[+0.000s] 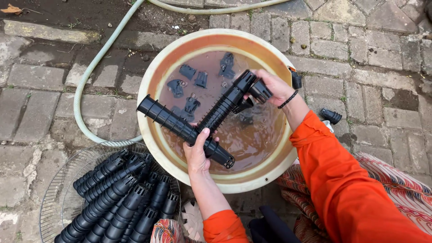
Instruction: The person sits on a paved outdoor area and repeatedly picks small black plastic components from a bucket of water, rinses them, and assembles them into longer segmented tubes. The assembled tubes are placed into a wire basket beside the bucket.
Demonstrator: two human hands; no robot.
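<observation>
Over the basin (155, 74) of brown water, both hands are busy with black ribbed tubes. The left hand (197, 155) has its grip closed round one tube (180, 128), which lies with its long axis running from upper left, out past the rim, down to lower right, the hand near that lower end. The right hand (274, 87) grips shut on the top of a second tube (225, 105), which slants down and left from it until its low end meets the first tube just by the left thumb. Small black fittings (186, 72) sit sunk in the water beyond. Outward on the brick paving, a wire basket (58, 189) at lower left holds a stack of like tubes, and a pale hose (96, 63) curls round the basin's far side.
</observation>
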